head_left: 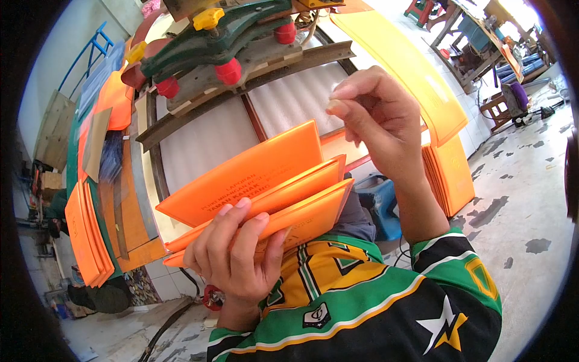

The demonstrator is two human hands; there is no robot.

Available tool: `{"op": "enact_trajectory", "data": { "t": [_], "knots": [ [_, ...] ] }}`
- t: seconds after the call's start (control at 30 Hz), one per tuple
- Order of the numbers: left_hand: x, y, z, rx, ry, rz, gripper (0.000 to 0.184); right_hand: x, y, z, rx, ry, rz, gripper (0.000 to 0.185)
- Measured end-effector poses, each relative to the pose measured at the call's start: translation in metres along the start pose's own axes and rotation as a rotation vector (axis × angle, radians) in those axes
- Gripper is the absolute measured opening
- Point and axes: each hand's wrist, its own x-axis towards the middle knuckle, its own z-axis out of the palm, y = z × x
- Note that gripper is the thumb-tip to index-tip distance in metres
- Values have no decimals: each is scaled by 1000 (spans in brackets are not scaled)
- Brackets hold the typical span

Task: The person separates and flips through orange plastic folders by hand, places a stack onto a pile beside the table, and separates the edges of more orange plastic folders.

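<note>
My left hand (pixel 235 250) is wrapped round several orange plastic report covers (pixel 313 220), held in front of my body. Their tops fan apart, and the rear cover (pixel 259 169) leans away with dark printed lettering, partly reading "LAPORAN". To the right and higher up, my right hand (pixel 380 114) is raised clear of the covers. Its thumb and forefinger are pinched together, and whatever may be between the tips is too small to make out. Beyond the covers lies a framed press bed (pixel 295 96) with pale padded panels.
A green press head (pixel 217 45) with red and yellow knobs stands over the bed. Stacked orange covers hang at the left (pixel 87 235) and right (pixel 449 175). A large orange sheet (pixel 404 72) lies at the right edge. A blue stool (pixel 377 205) is beside me.
</note>
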Motion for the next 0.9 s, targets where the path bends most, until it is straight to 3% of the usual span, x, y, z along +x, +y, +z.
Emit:
{"op": "enact_trajectory", "data": {
  "t": [0.63, 0.9],
  "knots": [
    [1, -3, 2, -11, -4, -5, 34, 12, 23, 9, -65, -78, -23, 10],
    [3, -4, 3, -22, 0, -8, 33, 12, 23, 4, -156, -222, 44, 7]
  ]
}}
